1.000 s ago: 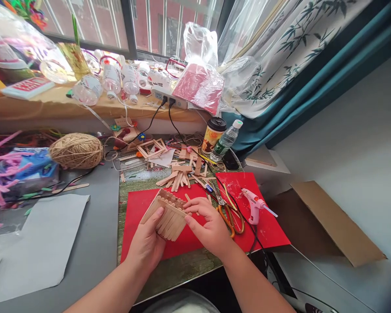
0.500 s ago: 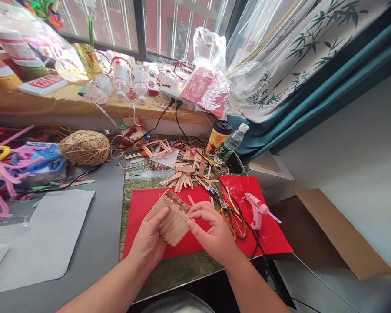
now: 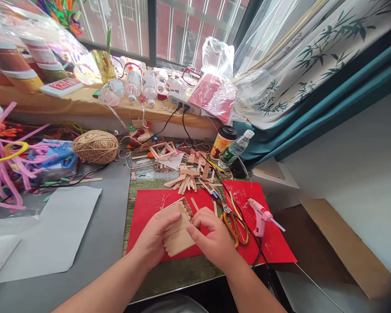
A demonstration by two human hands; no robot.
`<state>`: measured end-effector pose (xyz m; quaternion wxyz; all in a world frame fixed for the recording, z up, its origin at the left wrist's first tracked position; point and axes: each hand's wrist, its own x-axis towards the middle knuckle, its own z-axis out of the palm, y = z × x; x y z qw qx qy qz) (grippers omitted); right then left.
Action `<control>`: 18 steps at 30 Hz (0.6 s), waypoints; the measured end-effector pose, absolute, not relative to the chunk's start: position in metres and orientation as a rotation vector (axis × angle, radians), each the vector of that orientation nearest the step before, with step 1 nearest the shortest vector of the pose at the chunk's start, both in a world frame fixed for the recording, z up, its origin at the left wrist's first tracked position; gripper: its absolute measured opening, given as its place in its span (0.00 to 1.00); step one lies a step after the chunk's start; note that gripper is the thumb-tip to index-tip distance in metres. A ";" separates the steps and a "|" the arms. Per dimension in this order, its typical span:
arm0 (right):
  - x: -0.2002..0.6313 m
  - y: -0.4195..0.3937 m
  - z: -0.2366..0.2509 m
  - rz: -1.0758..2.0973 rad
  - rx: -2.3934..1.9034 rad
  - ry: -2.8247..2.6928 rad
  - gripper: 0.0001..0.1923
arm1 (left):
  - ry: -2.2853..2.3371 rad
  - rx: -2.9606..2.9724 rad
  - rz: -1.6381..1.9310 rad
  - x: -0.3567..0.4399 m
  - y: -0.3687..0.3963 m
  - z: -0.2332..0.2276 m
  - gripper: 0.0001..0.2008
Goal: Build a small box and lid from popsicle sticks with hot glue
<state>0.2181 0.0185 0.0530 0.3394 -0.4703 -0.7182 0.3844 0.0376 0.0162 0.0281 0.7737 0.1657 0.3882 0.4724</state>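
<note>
Both hands hold a small panel made of glued popsicle sticks over a red paper sheet. My left hand grips its left side with the thumb on top. My right hand pinches its right edge. A pile of loose popsicle sticks lies just beyond the red sheet. A pink hot glue gun rests on a second red sheet to the right, beside orange-handled scissors.
A ball of twine, pink pipe cleaners and white paper lie to the left. A coffee cup and water bottle stand at the back. A power strip sits on the cluttered windowsill. Cardboard lies at right.
The stick panel has been turned and lowered flatter toward the red sheet, with both hands still on it. The camera has shifted slightly.
</note>
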 end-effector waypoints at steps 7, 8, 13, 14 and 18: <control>0.219 0.019 0.058 0.956 -1.240 -1.929 0.19 | 0.875 0.400 0.985 0.035 0.014 0.024 0.21; 0.220 0.019 0.060 0.932 -1.247 -1.939 0.18 | 0.870 0.412 0.988 0.036 0.014 0.023 0.21; 0.223 0.020 0.068 0.914 -1.274 -1.922 0.12 | 0.873 0.494 0.974 0.040 0.012 0.034 0.23; 0.222 0.020 0.067 0.935 -1.282 -1.901 0.13 | 0.880 0.494 0.958 0.042 0.012 0.037 0.24; 0.218 0.018 0.062 1.107 -1.314 -1.706 0.12 | 0.905 0.506 0.901 0.045 0.010 0.047 0.27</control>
